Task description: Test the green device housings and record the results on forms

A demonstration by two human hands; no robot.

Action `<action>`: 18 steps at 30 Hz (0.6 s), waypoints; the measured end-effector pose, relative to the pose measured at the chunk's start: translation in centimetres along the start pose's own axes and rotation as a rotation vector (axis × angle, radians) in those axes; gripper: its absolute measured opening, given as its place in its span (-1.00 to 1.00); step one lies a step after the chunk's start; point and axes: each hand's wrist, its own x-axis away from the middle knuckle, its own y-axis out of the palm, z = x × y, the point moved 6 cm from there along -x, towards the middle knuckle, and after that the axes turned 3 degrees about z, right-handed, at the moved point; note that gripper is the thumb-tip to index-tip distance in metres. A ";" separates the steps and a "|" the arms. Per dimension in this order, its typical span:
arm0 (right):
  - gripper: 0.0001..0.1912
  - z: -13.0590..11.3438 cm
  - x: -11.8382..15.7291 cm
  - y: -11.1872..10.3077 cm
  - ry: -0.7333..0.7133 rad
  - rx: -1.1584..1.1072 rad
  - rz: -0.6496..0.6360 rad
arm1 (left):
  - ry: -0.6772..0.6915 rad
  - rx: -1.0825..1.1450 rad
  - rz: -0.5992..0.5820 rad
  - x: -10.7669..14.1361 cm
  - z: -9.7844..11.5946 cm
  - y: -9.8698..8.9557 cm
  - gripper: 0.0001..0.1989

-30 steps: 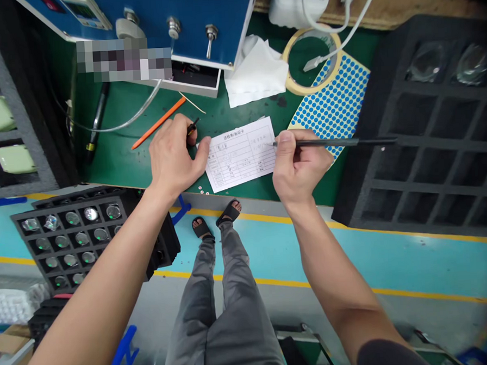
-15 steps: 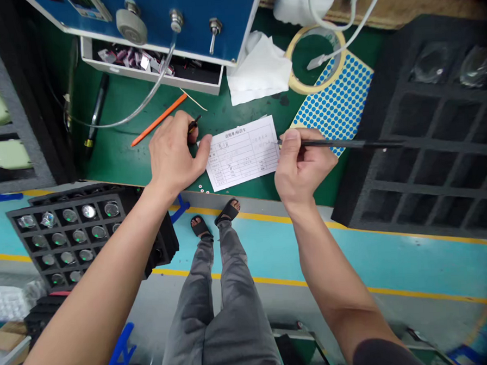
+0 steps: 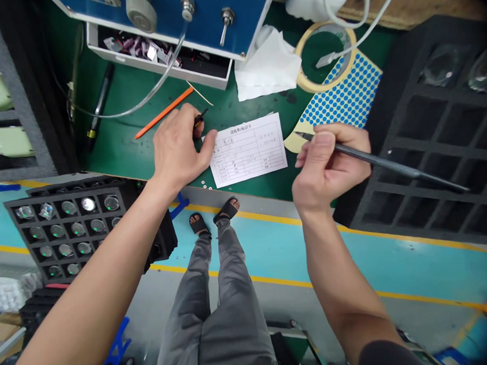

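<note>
Left hand: rests on the worktop [image 3: 123,153]; this hand [image 3: 182,145] has its fingers curled closed around a small dark piece [image 3: 200,119], with a pointed end sticking out, and the thumb at the card's left edge.
Right hand: this hand [image 3: 330,170] is just right of the card, thumb and fingers pinched closed on a black pen [image 3: 389,164].
Pen: slanted, tip off the card over the pale corner of the blue-dot sheet [image 3: 347,92]; whether it touches cannot be told.
Card: the printed white card [image 3: 250,155] lies on the worktop between the hands, with faint handwriting in its boxes.
Orange stick: this slim stick [image 3: 163,113] lies beside the left hand.
Tape: the roll [image 3: 300,68] overlaps the blue-dot sheet, near a crumpled white wipe [image 3: 266,72].
Drawer: the pulled-out drawer [image 3: 217,81] below the blue machine [image 3: 206,21] holds small shiny pieces.
Foam tray: the black tray [image 3: 410,86] stands at the right.
</note>
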 end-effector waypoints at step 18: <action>-0.74 -0.3 0.9 0.9 -0.124 0.175 -0.201 | -0.019 -0.020 -0.006 0.0 0.1 0.1 -0.68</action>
